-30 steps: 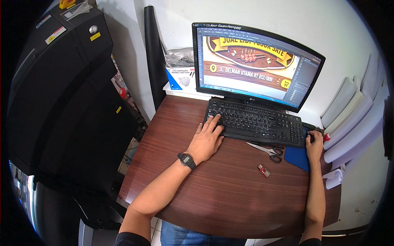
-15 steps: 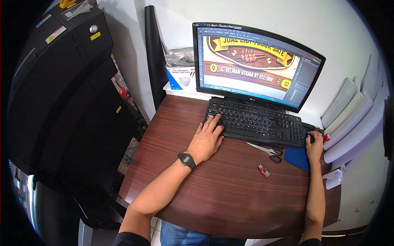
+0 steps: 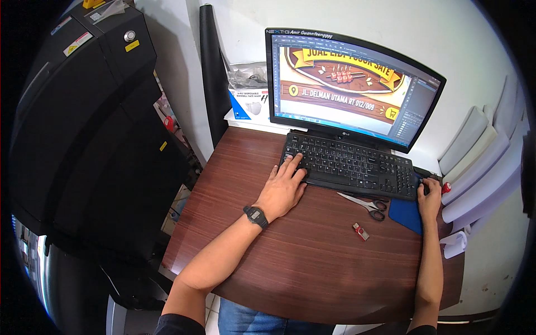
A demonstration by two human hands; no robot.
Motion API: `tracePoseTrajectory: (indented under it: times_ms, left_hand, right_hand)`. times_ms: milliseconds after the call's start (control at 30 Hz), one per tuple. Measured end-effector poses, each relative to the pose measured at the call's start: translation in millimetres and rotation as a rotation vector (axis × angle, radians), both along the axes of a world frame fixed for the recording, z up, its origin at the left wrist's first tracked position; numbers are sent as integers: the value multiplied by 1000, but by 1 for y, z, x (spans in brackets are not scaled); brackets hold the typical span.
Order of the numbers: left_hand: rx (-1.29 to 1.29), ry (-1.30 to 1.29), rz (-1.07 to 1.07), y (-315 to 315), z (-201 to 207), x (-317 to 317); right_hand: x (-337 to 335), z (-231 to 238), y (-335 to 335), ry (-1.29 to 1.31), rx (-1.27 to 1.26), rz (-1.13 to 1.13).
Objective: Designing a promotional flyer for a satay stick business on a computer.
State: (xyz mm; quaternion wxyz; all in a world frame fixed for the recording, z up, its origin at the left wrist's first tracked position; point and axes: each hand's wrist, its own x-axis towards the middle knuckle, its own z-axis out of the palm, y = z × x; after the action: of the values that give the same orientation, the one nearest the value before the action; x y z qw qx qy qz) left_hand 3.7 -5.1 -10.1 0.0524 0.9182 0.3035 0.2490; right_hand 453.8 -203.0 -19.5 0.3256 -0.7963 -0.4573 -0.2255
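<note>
My left hand [image 3: 281,190] rests on the left end of a black keyboard [image 3: 349,167], its fingers spread over the keys and the thumb at the front edge. A dark watch [image 3: 255,216] is on that wrist. At the right, my right hand [image 3: 429,200] curls over a black computer mouse [image 3: 426,188], which is mostly hidden under the fingers. A blue mouse pad [image 3: 406,215] lies beneath it. Behind the keyboard stands a monitor [image 3: 346,120] showing a design of skewered food with yellow ribbons on a brown wood pattern.
Scissors [image 3: 365,206] and a red-and-silver USB stick [image 3: 360,231] lie on the brown desk [image 3: 312,262] between my arms. Rolls of white material [image 3: 480,167] lean at the right. A face mask box [image 3: 249,105] and a black roll [image 3: 214,72] stand behind left, near a large black machine [image 3: 84,123].
The whole view has shifted very slightly. Both hands stay where they were, on the keyboard and the mouse, and the picture on the monitor looks the same.
</note>
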Motion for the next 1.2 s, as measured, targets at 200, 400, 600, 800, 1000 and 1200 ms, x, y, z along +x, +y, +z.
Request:
tracePoseTrajectory:
  times_ms: [200, 400, 600, 800, 1000, 1200]
  left_hand:
    - [6, -7, -4, 0, -2, 1]
    - [8, -1, 0, 0, -1, 0]
    - [4, 0, -1, 0, -1, 1]
    - [4, -7, -4, 0, -2, 0]
    - [10, -12, -4, 1, -3, 1]
    - [8, -15, -2, 0, -3, 2]
  right_hand:
    - [3, -1, -2, -9, -9, 4]
    - [1, 0, -1, -9, -7, 12]
    - [3, -2, -1, -12, 1, 16]
    - [3, -3, -1, 5, 2, 9]
    - [2, -3, 0, -1, -6, 6]
    - [3, -1, -1, -12, 2, 13]
